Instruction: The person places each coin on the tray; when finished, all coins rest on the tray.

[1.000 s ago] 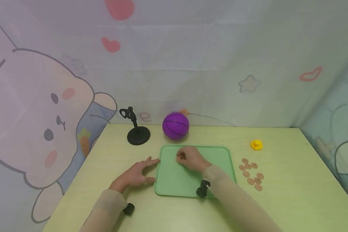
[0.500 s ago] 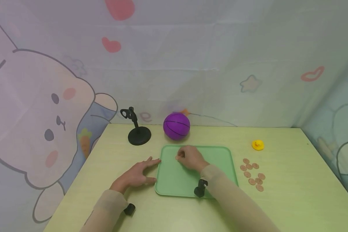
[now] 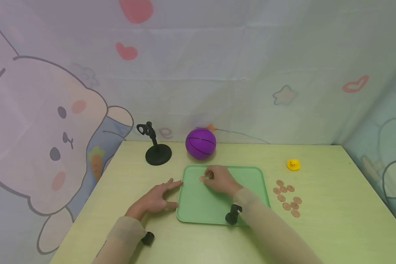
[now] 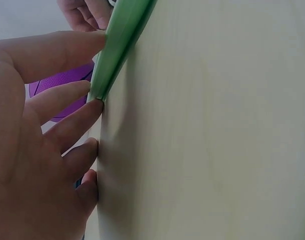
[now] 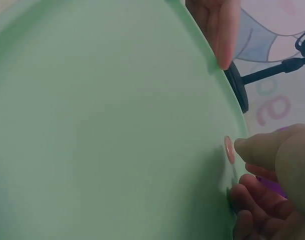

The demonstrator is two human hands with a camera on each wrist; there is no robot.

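A copper coin [image 5: 229, 150] lies on the green tray [image 3: 204, 211], near its far left corner. Right beside it is my right hand [image 3: 220, 179], its thumb tip just off the coin and its other fingers bent over the tray with nothing in them. My left hand [image 3: 155, 197] spreads its fingers at the tray's left side, fingertips touching the rim in the left wrist view. To the right of the tray, several more copper coins [image 3: 281, 198] lie scattered on the table [image 3: 336, 205].
Behind the tray sits a purple ball [image 3: 200, 143] with black lines. A black stand [image 3: 158, 154] with a round base is to its left. A small yellow rubber duck [image 3: 293, 164] sits beyond the scattered coins. A printed cloth backdrop [image 3: 198, 55] hangs along the table's back edge.
My right thumb and fingers have parted from the coin, which now shows on the tray, and that hand has shifted slightly right. The left hand stays at the rim.
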